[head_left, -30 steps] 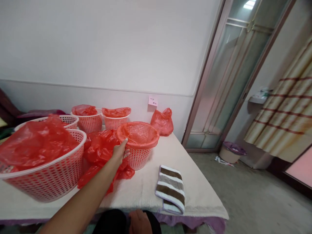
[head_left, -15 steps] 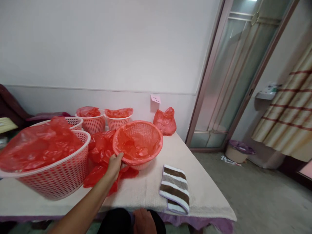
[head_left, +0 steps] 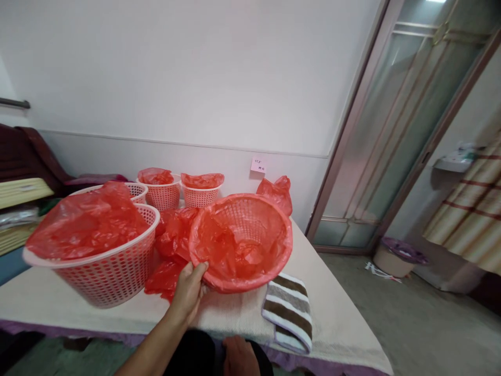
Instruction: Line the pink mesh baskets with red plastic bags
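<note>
My left hand (head_left: 191, 288) is closed on the near-left rim of a pink plastic basket (head_left: 241, 241) lined with a thin red plastic bag. The basket tilts towards me, its mouth facing me, and its rim hides the far end of a striped towel (head_left: 289, 313). Loose red plastic bags (head_left: 172, 237) lie just left of it on the table. My right hand (head_left: 239, 356) rests low at my lap, away from the basket; its fingers are not clear enough to read.
A large pink basket (head_left: 105, 277) holding red plastic stands at left, with smaller lined baskets (head_left: 161, 194) behind. A knotted red bag (head_left: 277, 192) sits at the wall below a pink note (head_left: 258, 165). The pale-covered table (head_left: 340, 324) ends at right; a bin (head_left: 395, 261) stands on the floor.
My left hand has brought the lined basket nearer and to the right, tilting it more towards me, over the towel's far end. The view has shifted slightly left.
</note>
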Motion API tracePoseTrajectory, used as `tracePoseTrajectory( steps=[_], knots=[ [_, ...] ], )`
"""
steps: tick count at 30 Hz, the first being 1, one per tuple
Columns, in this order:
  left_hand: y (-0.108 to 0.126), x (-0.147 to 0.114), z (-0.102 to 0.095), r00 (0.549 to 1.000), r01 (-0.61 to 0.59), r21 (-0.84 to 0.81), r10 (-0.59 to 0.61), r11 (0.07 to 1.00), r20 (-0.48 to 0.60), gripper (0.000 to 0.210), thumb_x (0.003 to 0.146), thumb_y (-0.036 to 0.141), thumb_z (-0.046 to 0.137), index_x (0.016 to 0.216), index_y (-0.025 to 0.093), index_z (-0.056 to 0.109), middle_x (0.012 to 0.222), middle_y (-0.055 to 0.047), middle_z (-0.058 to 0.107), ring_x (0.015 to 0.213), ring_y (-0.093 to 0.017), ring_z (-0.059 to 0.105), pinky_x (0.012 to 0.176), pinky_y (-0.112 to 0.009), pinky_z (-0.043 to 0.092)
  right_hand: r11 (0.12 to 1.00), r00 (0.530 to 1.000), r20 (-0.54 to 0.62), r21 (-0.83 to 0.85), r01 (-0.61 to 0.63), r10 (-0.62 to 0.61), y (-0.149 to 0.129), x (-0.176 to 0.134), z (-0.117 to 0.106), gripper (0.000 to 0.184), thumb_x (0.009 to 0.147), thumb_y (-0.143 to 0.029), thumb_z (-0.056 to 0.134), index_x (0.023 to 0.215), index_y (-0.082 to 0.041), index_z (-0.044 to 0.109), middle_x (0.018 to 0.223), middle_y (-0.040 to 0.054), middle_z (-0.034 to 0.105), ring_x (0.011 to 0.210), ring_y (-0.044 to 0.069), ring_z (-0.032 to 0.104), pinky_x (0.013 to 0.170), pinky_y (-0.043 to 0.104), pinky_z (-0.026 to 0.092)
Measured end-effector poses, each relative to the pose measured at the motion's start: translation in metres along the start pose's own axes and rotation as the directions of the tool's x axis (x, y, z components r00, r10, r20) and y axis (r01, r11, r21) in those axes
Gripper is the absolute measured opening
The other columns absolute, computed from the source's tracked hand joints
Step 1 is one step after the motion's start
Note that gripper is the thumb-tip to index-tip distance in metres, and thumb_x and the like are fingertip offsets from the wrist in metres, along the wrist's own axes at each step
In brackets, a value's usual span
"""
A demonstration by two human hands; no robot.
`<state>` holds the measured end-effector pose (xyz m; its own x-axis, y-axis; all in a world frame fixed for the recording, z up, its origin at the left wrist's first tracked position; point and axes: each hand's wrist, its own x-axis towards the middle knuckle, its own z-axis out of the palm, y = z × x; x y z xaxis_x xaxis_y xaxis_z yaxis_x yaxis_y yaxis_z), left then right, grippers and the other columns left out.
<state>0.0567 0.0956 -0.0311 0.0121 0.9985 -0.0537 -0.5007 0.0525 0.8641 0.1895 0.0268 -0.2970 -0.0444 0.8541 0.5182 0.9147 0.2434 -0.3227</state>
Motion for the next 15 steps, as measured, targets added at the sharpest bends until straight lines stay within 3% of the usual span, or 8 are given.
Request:
tracePoseTrajectory(
  steps=[5,9,12,15],
  knots=[
    [0.015,-0.021,-0.017,0.996,0.085,0.039,-0.084,0.996,-0.012,0.033,0.064,0.033,0.079,0.089,0.015,0.068,0.082,-0.006,0.075,0.076,-0.021,0.071,0.055,-0.023,0.051,0.998,0.997,0.062,0.007,-0.055,0.054,-0.015,0.005,-0.021,0.03,0.066,0.001,0.051,0.08,-0.023,0.064,0.076,0.0007,0.066,0.072,0.019,0.062,0.066,0.029,0.04],
    [0.019,-0.03,-0.03,0.992,0.126,0.091,-0.123,0.988,-0.035,0.037,0.063,0.035,0.082,0.091,0.014,0.07,0.079,-0.005,0.076,0.064,-0.017,0.069,0.054,-0.023,0.052,0.999,0.995,0.093,0.01,-0.047,0.046,-0.026,0.009,-0.038,0.009,0.09,-0.023,0.057,0.09,-0.019,0.065,0.085,0.0011,0.066,0.078,0.016,0.062,0.072,0.031,0.049],
    [0.018,-0.035,-0.036,0.99,0.135,0.121,-0.129,0.983,-0.06,0.043,0.063,0.038,0.082,0.097,0.017,0.069,0.084,-0.004,0.076,0.069,-0.017,0.07,0.058,-0.023,0.053,0.999,0.995,0.085,0.007,-0.05,0.05,-0.031,0.012,-0.049,0.025,0.094,-0.038,0.057,0.107,-0.018,0.063,0.106,0.0049,0.065,0.09,0.016,0.063,0.079,0.036,0.054],
    [0.012,-0.04,-0.038,0.992,0.117,0.12,-0.11,0.986,-0.064,0.049,0.063,0.041,0.082,0.104,0.018,0.068,0.089,-0.004,0.077,0.078,-0.02,0.072,0.062,-0.024,0.054,0.998,0.995,0.078,0.0,-0.057,0.057,-0.034,0.015,-0.06,0.029,0.094,-0.037,0.058,0.118,-0.02,0.06,0.12,0.0076,0.061,0.099,0.019,0.063,0.084,0.039,0.055]
  ],
)
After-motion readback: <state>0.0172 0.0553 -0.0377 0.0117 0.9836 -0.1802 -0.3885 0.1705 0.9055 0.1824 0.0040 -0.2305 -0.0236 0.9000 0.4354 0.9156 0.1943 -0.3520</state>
